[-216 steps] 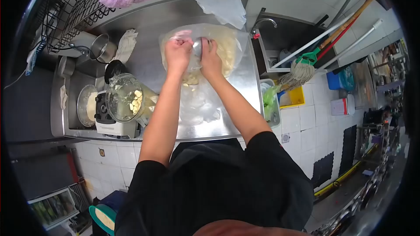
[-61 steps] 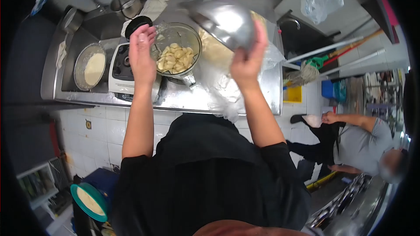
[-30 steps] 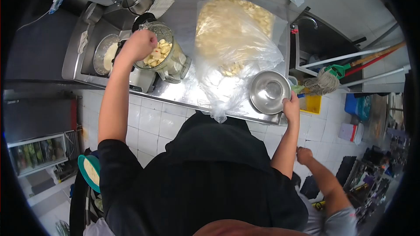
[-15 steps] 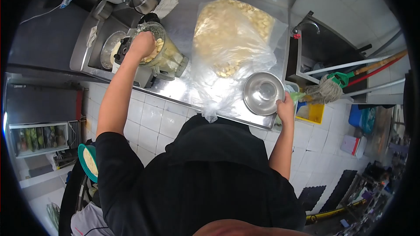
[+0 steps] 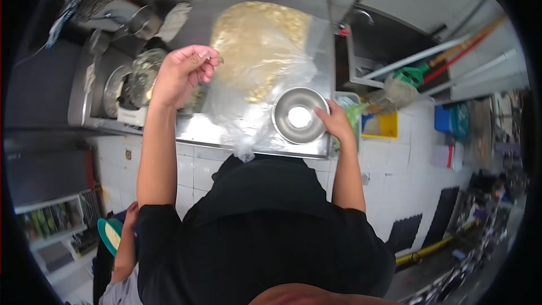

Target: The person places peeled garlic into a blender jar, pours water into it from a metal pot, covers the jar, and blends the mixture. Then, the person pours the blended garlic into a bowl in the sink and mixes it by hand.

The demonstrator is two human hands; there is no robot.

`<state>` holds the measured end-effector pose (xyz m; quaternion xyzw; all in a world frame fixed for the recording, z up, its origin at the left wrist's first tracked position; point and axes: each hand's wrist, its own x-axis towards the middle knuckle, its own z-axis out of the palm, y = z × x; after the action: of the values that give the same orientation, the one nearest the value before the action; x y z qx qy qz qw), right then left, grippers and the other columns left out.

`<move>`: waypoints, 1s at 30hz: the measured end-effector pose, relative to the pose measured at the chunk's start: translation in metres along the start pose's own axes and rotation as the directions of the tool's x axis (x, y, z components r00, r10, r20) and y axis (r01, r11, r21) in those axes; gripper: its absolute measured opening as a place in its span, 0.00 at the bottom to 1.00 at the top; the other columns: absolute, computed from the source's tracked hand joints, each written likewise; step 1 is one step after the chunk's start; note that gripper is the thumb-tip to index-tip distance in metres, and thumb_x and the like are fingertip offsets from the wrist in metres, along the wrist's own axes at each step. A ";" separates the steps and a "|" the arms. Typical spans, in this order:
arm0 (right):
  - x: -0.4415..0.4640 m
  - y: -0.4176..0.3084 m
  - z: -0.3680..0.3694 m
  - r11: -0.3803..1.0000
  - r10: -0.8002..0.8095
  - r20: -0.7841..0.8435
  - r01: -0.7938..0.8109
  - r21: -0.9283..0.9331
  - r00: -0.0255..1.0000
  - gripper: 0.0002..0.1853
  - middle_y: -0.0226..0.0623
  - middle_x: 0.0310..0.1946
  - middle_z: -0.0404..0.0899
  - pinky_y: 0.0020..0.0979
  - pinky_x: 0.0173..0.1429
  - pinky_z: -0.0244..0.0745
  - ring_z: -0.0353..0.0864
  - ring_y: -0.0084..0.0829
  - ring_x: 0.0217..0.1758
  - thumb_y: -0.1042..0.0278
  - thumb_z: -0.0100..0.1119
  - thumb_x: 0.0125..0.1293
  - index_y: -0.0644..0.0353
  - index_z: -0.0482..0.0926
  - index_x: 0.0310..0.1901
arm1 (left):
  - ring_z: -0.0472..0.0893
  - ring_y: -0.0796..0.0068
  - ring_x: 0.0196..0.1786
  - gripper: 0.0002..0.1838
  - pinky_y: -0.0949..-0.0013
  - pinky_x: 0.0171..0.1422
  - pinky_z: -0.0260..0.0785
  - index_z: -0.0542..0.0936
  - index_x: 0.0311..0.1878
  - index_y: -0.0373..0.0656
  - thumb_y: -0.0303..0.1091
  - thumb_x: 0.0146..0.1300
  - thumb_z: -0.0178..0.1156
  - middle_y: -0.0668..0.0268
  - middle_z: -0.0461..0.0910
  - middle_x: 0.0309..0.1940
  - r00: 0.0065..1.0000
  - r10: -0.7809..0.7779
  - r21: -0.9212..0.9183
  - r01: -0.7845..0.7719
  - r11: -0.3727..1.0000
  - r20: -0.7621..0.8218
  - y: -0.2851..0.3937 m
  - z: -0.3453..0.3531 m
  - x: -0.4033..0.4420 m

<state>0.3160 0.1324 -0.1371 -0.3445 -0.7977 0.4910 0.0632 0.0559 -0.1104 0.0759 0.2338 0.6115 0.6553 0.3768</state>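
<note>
My left hand (image 5: 185,73) is raised in front of the blender jar (image 5: 149,65), with its fingers curled and pressed together. A small bit shows at the fingertips, too blurred to name. Behind my hand and wrist, part of the jar is hidden. My right hand (image 5: 339,122) grips the rim of a steel bowl (image 5: 286,107), whose inside looks bare and shiny. Between the hands lies a large clear plastic bag (image 5: 257,51) of pale, clove-like pieces on the steel counter (image 5: 197,128).
A sink (image 5: 384,45) with a tap is beyond the counter's right end. Mop and broom handles (image 5: 435,62) lean across there, above a yellow bucket (image 5: 384,127). At lower left, another person's arm (image 5: 126,248) is beside a green bowl (image 5: 107,234).
My left hand has come out of the blender jar and moved right, fingers turned up. My right hand still holds the bowl. Another person's arm has appeared at lower left. The view has shifted.
</note>
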 end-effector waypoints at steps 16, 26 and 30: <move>-0.054 -0.100 0.000 0.632 -0.125 -0.514 0.467 0.618 0.849 0.11 0.35 0.32 0.79 0.22 0.37 0.75 0.78 0.21 0.32 0.74 0.65 0.53 0.66 0.78 0.39 | 0.75 0.81 0.26 0.07 0.79 0.32 0.68 0.77 0.38 0.30 0.25 0.59 0.57 0.64 0.78 0.26 0.962 -0.148 -0.022 0.157 0.987 0.227 -0.105 0.167 0.029; -0.044 -0.014 -0.039 0.879 0.054 -0.628 0.262 0.399 0.777 0.04 0.31 0.24 0.78 0.22 0.34 0.71 0.74 0.18 0.28 0.75 0.63 0.54 0.64 0.78 0.29 | 0.78 0.77 0.30 0.10 0.76 0.35 0.71 0.76 0.44 0.32 0.24 0.62 0.51 0.61 0.80 0.34 0.989 -0.079 0.072 0.071 0.995 0.125 -0.129 0.130 0.032; -0.045 0.089 -0.044 0.975 0.213 -0.631 -0.208 0.082 0.746 0.08 0.42 0.26 0.79 0.31 0.37 0.72 0.78 0.34 0.29 0.69 0.64 0.49 0.61 0.78 0.30 | 0.80 0.71 0.32 0.09 0.68 0.38 0.72 0.80 0.38 0.37 0.27 0.56 0.53 0.55 0.81 0.35 0.987 -0.066 0.750 0.155 0.643 -0.147 -0.206 0.016 0.041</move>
<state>0.4126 0.1627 -0.1775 -0.5777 -0.6834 0.3519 0.2747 0.0865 -0.0746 -0.1293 0.2969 0.8615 0.3267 0.2509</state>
